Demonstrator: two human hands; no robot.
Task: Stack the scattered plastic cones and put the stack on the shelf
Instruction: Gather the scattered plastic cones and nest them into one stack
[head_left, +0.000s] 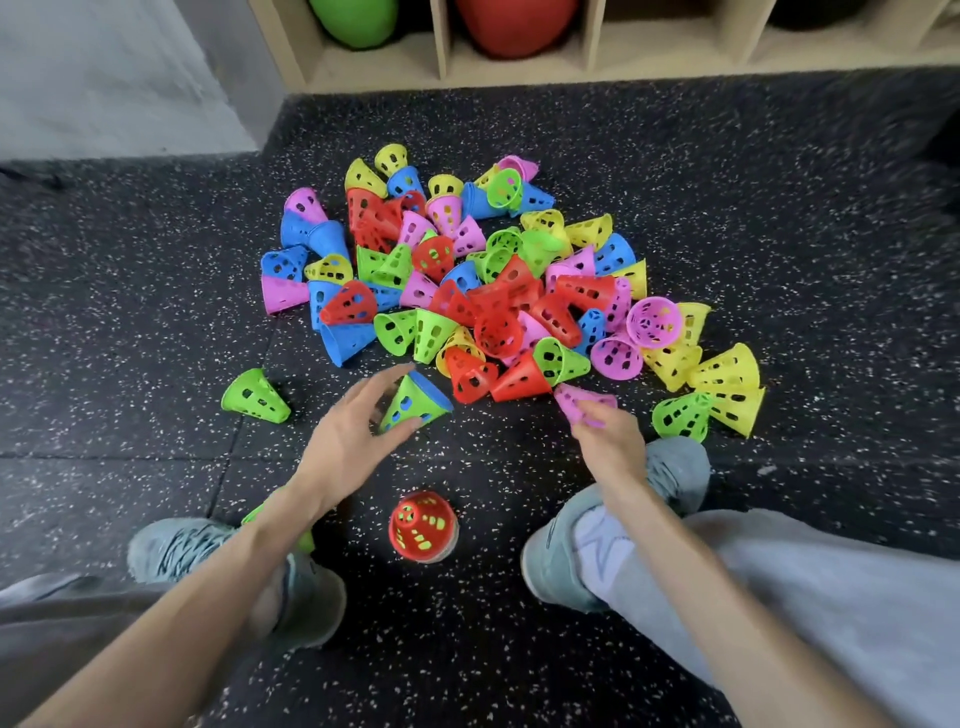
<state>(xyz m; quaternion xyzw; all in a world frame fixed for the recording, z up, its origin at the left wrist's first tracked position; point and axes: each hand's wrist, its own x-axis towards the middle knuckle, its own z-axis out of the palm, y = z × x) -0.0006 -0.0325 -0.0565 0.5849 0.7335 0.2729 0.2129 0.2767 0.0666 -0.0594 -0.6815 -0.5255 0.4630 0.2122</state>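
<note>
L hand (347, 435) spread wide, fingers round green cone (413, 405), grip unclear; R hand (605, 434) pinching pink cone (579, 400).

Speckled floor (130, 322) w/ cone pile (483, 291), maybe short stack (423, 527).

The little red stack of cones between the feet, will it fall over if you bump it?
Probably not easily: the red stack stands upright on its wide end on the floor. It looks like thin plastic full of holes, so likely light; a bump would probably slide it.
</note>
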